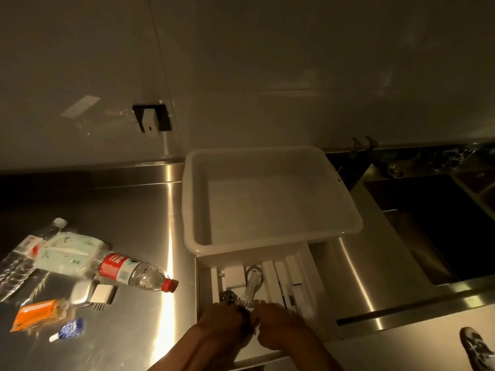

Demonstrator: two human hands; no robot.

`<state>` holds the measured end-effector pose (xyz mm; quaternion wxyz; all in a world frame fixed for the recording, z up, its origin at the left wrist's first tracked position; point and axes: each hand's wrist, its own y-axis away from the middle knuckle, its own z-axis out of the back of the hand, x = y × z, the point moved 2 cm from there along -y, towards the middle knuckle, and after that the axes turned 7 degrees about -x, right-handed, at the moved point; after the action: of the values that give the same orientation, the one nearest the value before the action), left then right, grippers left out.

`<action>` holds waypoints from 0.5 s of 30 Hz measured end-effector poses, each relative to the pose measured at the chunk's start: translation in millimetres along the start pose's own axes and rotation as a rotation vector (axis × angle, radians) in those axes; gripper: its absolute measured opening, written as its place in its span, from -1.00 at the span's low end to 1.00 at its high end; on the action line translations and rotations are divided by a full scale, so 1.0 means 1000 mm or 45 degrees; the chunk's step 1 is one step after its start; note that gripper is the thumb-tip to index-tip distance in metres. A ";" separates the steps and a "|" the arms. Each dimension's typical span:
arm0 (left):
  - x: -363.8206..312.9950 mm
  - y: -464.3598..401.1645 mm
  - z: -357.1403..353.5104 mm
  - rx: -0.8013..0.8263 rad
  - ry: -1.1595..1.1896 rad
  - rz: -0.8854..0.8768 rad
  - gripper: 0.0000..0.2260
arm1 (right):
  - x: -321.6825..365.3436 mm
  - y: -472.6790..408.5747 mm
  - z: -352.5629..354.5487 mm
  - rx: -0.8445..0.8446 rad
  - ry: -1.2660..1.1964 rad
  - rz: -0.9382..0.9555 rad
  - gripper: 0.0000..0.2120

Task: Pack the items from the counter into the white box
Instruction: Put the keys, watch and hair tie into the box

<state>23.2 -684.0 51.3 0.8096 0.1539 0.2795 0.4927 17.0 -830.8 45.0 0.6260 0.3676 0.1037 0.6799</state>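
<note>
The white box [345,210] stands empty at the back of the steel counter [128,215]. Its front edge rests over a flat white compartment tray [302,266]. In that tray lie a wristwatch with a metal band [235,298], a white block [235,277] and a white-handled tool [252,283]. My left hand [227,321] and my right hand [280,326] meet at the tray's near edge, fingers curled, pinching the watch band and a small dark part between them. The fingertips are hidden.
At the left lie a red-labelled water bottle [134,273], a tissue pack [69,254], a second clear bottle [40,236], an orange packet [37,314], a small blue tube [68,329], a silver case [80,294] and a white plug [103,294]. A sink [439,226] opens at the right.
</note>
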 end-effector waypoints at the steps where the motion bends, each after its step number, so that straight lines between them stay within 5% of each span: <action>1: 0.000 0.001 0.000 -0.008 -0.023 -0.006 -0.68 | 0.001 0.000 0.000 -0.014 -0.012 0.018 -0.69; 6: 0.002 -0.004 0.010 -0.150 0.029 0.086 -0.69 | 0.007 -0.003 0.005 -0.082 -0.051 0.087 -0.69; 15: 0.036 0.044 0.052 -0.647 -0.079 -0.197 -0.73 | 0.041 -0.023 0.048 -0.276 -0.257 0.120 -0.88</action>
<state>36.1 -630.1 105.6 0.8657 -0.0611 0.1328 0.4787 66.8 -803.4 80.3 0.6366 0.3689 -0.0511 0.6753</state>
